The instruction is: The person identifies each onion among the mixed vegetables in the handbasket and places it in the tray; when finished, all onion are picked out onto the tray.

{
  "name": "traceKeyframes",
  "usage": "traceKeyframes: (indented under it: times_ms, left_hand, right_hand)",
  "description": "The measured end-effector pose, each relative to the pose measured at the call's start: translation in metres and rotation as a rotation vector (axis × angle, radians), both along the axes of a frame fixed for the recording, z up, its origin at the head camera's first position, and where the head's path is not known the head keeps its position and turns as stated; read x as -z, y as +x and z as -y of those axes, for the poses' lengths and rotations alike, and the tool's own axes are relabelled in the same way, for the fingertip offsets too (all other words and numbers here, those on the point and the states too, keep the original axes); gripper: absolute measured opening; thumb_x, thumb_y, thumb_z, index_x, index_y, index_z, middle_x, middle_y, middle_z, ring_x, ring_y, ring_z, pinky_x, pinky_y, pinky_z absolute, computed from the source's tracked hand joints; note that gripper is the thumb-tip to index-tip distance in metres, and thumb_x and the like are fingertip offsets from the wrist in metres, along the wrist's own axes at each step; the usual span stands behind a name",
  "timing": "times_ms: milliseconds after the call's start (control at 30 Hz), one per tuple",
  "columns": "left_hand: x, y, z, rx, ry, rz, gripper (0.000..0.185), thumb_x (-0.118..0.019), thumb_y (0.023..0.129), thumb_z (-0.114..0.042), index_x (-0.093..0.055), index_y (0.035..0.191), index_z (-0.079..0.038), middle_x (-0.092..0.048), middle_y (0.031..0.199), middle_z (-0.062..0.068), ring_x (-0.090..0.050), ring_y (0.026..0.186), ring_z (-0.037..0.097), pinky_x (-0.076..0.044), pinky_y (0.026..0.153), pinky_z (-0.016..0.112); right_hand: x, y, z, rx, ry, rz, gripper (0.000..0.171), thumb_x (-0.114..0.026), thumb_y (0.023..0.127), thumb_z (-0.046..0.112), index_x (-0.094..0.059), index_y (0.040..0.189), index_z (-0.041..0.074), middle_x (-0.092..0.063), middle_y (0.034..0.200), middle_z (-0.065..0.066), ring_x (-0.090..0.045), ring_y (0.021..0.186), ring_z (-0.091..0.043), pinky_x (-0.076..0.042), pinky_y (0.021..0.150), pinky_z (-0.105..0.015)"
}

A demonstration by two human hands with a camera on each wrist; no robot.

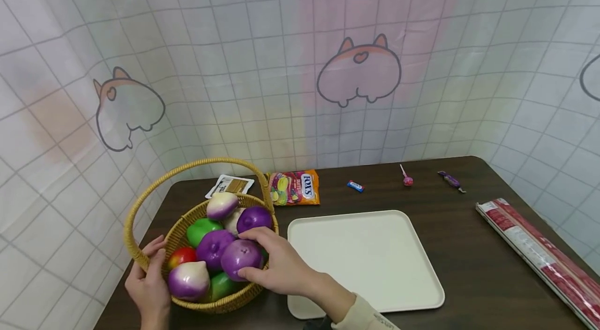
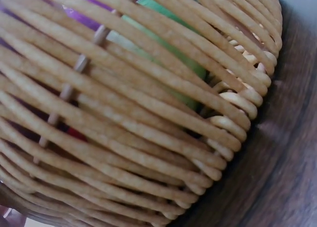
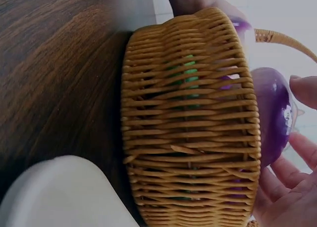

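The right hand (image 1: 281, 265) reaches into the wicker basket (image 1: 180, 233) and curls its fingers round a purple toy fruit (image 1: 241, 258) at the near right of the heap; the right wrist view shows the same purple fruit (image 3: 271, 115) above the basket's rim with fingertips (image 3: 303, 88) spread about it; the left hand (image 1: 149, 280) grips the basket's near left rim, thumb and fingers wrapped over the weave, close to where the arched handle (image 1: 187, 167) meets the rim; the left wrist view shows only the woven wall (image 2: 148, 128) close up, with green and purple showing through the gaps.

Inside the basket lie more toy fruits: another purple one (image 1: 213, 246) touching the gripped one, a third purple one (image 1: 254, 219) behind it, a white-and-purple one (image 1: 188, 280) at the near edge, another white-and-purple one (image 1: 222, 205) at the back, a green one (image 1: 202, 230), and a small red one (image 1: 182, 255) at the left.

The basket stands at the left end of the dark wooden counter (image 1: 469, 246); just to its right lies a cream tray (image 1: 370, 262); behind the basket are a card (image 1: 229, 185) and a bag of Fox's sweets (image 1: 294, 188); further right along the back edge lie a blue wrapped sweet (image 1: 355, 186), a pink lollipop (image 1: 407, 178) and a purple wrapped sweet (image 1: 451, 180); a long red-and-white roll (image 1: 539, 254) lies at the right edge.
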State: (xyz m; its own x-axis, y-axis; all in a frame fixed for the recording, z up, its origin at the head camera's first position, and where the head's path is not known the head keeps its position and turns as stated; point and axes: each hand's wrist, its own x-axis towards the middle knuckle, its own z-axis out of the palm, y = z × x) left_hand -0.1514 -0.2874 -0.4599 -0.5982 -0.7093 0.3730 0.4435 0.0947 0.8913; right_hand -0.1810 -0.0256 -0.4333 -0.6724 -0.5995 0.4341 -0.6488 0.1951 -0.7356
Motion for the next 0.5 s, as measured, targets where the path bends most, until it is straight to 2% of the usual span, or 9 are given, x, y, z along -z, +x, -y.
traceKeyframes:
  times_ms: [200, 367, 500]
  left_hand:
    - [0.002, 0.001, -0.001, -0.003, -0.003, 0.012, 0.023, -0.063, 0.093, -0.002, -0.063, 0.104, 0.019, -0.073, 0.103, 0.003, -0.064, 0.104, 0.013, -0.044, 0.089, 0.015]
    - [0.006, 0.001, 0.0, -0.023, -0.023, 0.008, 0.022, -0.062, 0.093, -0.001, -0.064, 0.104, 0.018, -0.073, 0.101, 0.003, -0.064, 0.103, 0.013, -0.044, 0.09, 0.015]
    - [0.008, 0.001, 0.0, -0.026, 0.006, 0.003, 0.021, -0.063, 0.092, 0.0, -0.064, 0.103, 0.018, -0.073, 0.098, 0.003, -0.064, 0.103, 0.013, -0.045, 0.09, 0.015]
  right_hand:
    - [0.003, 0.001, 0.006, -0.01, 0.058, 0.009, 0.061, -0.075, 0.083, 0.039, -0.05, 0.135, 0.021, -0.048, 0.136, 0.007, -0.052, 0.118, -0.008, -0.048, 0.091, -0.029]
    - [0.008, 0.003, 0.01, 0.01, 0.148, -0.038, 0.069, -0.077, 0.08, 0.045, -0.046, 0.138, 0.024, -0.043, 0.142, 0.005, -0.046, 0.126, -0.011, -0.046, 0.097, -0.037]
    - [0.01, 0.006, 0.013, 0.055, 0.202, -0.087, 0.074, -0.078, 0.079, 0.047, -0.045, 0.141, 0.025, -0.041, 0.144, 0.004, -0.043, 0.129, -0.014, -0.042, 0.1, -0.044]
